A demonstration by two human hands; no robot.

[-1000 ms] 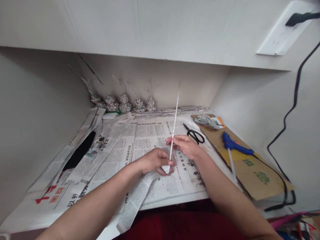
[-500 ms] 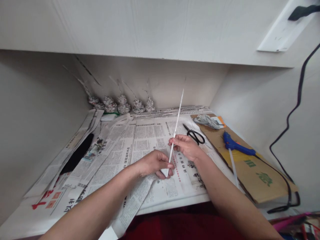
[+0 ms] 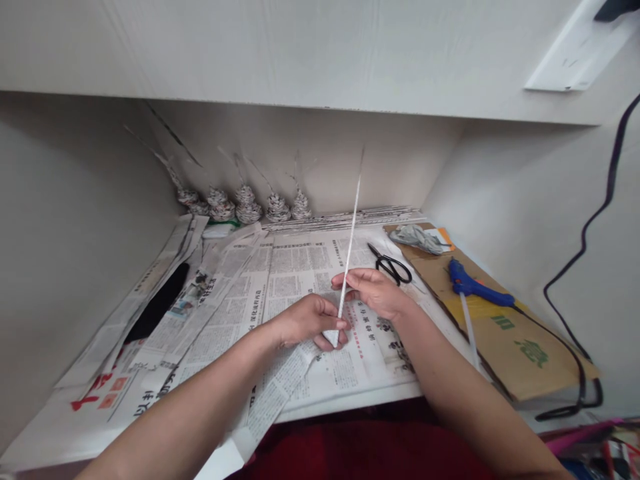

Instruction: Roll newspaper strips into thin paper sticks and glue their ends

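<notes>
A strip of newspaper [image 3: 280,390] runs up from the table's front edge to my left hand [image 3: 311,320]. Its upper part is rolled into a thin, pointed paper tube [image 3: 353,230], which stands nearly upright. My left hand is closed, with thumb and fingers pinching the tube's lower end where the flat strip joins it. Higher up, my right hand [image 3: 373,291] holds the tube between thumb and fingertips. Newspaper sheets [image 3: 295,267] cover the table beneath both hands. Black-handled scissors [image 3: 393,267] lie just beyond my right hand.
Several woven paper gourd shapes [image 3: 249,205] line the back left, beside a bundle of thin paper rods [image 3: 345,219]. On the right, cardboard [image 3: 510,353] carries a blue glue gun [image 3: 475,287] and a grey crumpled bundle [image 3: 417,239]. A low overhang [image 3: 320,53] spans above.
The paper tube has tilted slightly more upright, and its lower end has turned a little between my fingers. Both hands have shifted slightly. The camera view has moved a bit.
</notes>
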